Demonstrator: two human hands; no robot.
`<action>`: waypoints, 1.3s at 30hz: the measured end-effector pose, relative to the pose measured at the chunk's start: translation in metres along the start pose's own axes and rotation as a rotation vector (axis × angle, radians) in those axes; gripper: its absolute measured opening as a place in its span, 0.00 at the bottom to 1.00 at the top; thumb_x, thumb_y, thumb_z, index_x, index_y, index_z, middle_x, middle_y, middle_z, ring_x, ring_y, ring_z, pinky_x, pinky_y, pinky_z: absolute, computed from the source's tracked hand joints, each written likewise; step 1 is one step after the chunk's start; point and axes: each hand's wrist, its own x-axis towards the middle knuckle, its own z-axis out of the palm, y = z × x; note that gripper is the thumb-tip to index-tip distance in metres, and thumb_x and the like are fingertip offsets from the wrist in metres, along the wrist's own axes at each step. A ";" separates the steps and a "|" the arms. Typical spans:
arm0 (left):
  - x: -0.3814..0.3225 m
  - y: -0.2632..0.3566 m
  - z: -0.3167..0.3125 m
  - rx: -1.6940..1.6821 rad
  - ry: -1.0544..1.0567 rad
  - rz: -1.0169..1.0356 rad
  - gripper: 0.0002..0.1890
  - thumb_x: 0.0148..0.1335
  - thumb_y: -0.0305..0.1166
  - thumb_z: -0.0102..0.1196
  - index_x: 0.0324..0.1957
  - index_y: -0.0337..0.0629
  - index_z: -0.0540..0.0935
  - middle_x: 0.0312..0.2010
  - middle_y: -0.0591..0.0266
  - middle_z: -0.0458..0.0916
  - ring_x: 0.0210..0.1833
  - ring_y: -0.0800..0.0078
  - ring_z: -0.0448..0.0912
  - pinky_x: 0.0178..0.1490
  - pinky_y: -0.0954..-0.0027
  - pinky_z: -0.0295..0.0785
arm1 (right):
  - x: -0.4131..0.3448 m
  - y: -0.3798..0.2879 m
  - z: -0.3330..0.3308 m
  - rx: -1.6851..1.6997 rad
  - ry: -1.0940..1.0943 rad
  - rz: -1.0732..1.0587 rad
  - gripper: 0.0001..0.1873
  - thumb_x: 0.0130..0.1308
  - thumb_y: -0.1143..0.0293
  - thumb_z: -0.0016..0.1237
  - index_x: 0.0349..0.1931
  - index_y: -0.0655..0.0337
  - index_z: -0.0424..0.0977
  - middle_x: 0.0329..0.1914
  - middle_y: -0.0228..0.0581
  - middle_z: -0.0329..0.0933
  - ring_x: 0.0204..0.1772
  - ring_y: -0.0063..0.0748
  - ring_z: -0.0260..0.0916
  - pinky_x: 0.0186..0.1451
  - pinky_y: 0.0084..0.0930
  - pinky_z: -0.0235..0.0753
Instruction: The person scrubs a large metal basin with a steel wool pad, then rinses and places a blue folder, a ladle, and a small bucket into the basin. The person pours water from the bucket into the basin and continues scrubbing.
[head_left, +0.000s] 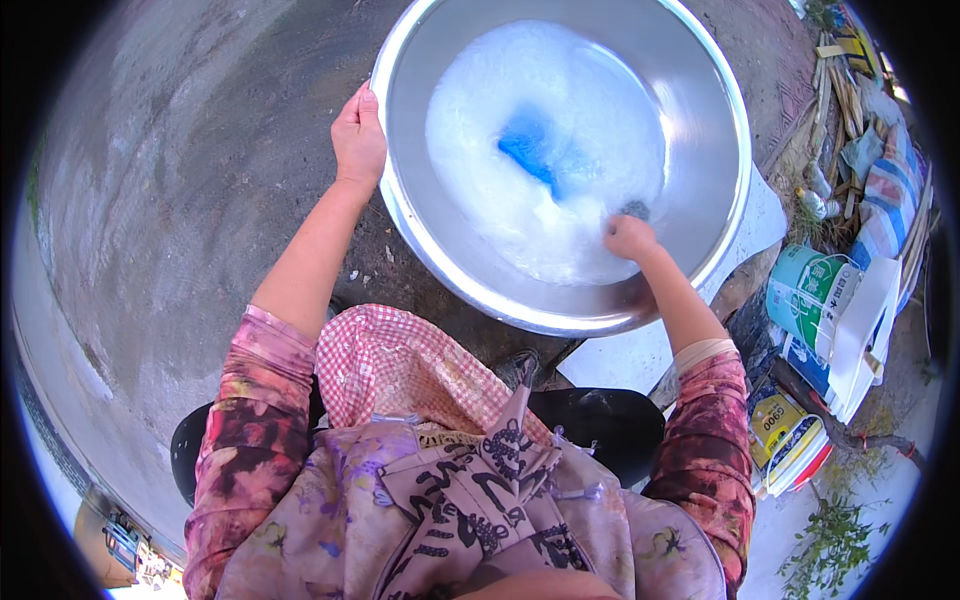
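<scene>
A large, shiny metal basin (420, 247) stands before me, tipped slightly in view. My left hand (360, 139) grips its left rim, thumb on the upper edge. Inside, whitish sudsy-looking liquid (480, 82) covers the bottom. Near its middle is a bright blue patch (529, 150); whether this is cloth or coloured liquid I cannot tell. My right hand (630, 236) is inside the basin at the lower right, closed around a dark grey scouring pad (636, 210), possibly steel wool. Part of the pad is hidden by the fingers.
Under the basin's right side shows a pale board (622, 360). Stacked to the right are a green-and-white bucket (810, 289) and a yellow-labelled bucket (780, 427). Scrap wood (844, 105) and a striped woven sack (889, 195) lie behind them. A checked apron (420, 360) covers my lap.
</scene>
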 end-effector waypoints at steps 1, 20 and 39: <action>0.000 -0.001 0.000 0.013 0.005 -0.013 0.19 0.66 0.38 0.41 0.50 0.34 0.74 0.42 0.56 0.79 0.44 0.74 0.75 0.49 0.74 0.68 | -0.011 -0.025 0.009 0.066 -0.045 -0.055 0.17 0.50 0.59 0.42 0.38 0.54 0.76 0.42 0.46 0.76 0.47 0.48 0.72 0.49 0.37 0.71; 0.002 0.002 -0.004 0.029 0.015 0.017 0.18 0.66 0.36 0.41 0.50 0.34 0.75 0.42 0.57 0.79 0.43 0.75 0.75 0.48 0.74 0.68 | -0.073 0.033 -0.082 -0.678 0.255 0.146 0.13 0.51 0.65 0.46 0.37 0.47 0.79 0.44 0.35 0.73 0.51 0.37 0.67 0.55 0.31 0.62; -0.003 0.008 -0.009 0.024 -0.016 0.005 0.19 0.66 0.37 0.42 0.50 0.32 0.74 0.40 0.60 0.78 0.42 0.79 0.73 0.47 0.77 0.68 | 0.130 0.047 -0.133 -0.649 0.598 0.111 0.10 0.56 0.70 0.41 0.35 0.55 0.76 0.47 0.34 0.71 0.53 0.32 0.65 0.52 0.31 0.64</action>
